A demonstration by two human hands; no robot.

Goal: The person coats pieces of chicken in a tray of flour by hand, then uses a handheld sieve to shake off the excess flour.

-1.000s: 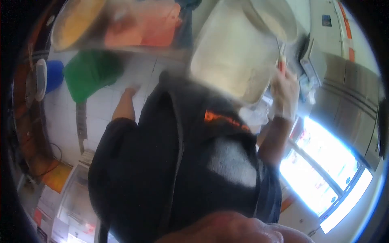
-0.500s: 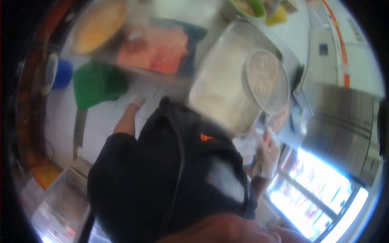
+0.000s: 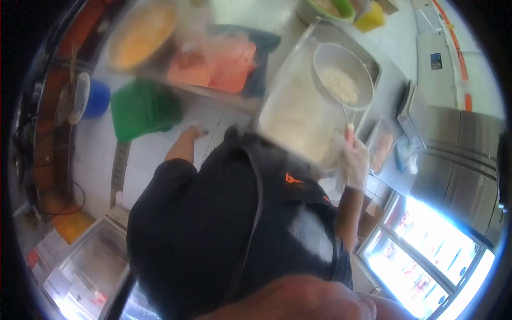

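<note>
My right hand [image 3: 355, 161], in a clear glove, is closed around the handle of a round mesh strainer [image 3: 325, 58]. Pale pieces of food [image 3: 341, 85] lie in the strainer's lower part. Beneath it is a large metal tray [image 3: 285, 114] with a whitish, powdery layer inside. My left hand [image 3: 198, 131] hangs low at the left, over the tiled floor and beside a green bin [image 3: 130, 114]. Its fingers are too small and blurred to make out.
A blurred bowl of orange food [image 3: 143, 40] and a red-orange tray or board [image 3: 213, 66] sit at upper left. A blue bucket [image 3: 97, 98] stands farther left. A container of meat [image 3: 381, 149] is right of the tray; a lit display fridge [image 3: 421, 256] stands at lower right.
The strainer has moved up and left over the tray, and its pieces now lie bunched in its lower part. The whole view has shifted slightly, bringing more of the meat container into sight.
</note>
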